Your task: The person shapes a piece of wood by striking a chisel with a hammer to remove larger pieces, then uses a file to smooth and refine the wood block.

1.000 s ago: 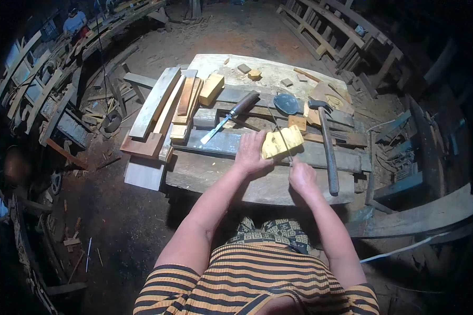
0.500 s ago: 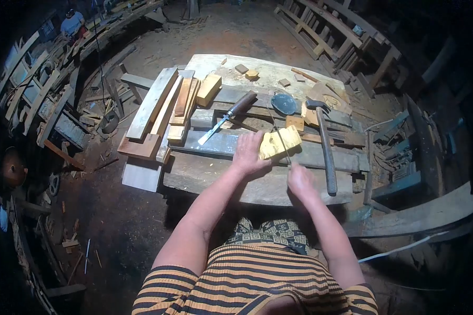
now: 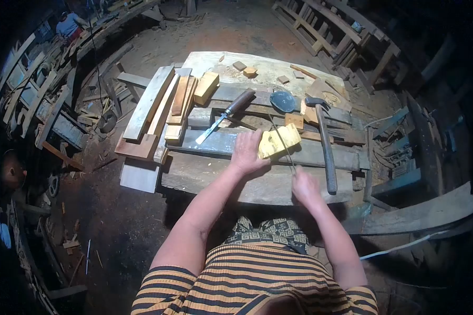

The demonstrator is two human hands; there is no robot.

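Note:
A carved yellow wood block (image 3: 289, 134) lies on the workbench planks, its surface cut and uneven. Pressed around its left end, my left hand (image 3: 247, 151) holds it against the bench. My right hand (image 3: 306, 185) is closed at the near end of a long thin file-like tool (image 3: 283, 138), which crosses the top of the block; the handle is hidden in my fist. To the left of the block lies a wood-handled chisel (image 3: 227, 114) with a bright blade. A hammer (image 3: 325, 142) rests to the right, handle toward me.
Wood strips (image 3: 151, 105) are stacked at the bench's left. A dark shallow dish (image 3: 283, 101) and a small wood piece (image 3: 294, 121) sit beyond the block. Offcuts (image 3: 250, 72) lie on the far board. Another person (image 3: 69, 25) is at the far left. Timber racks (image 3: 331, 23) stand back right.
My right hand has shifted slightly down and to the right, drawing the thin tool back across the block. My left hand and the block stay almost in place.

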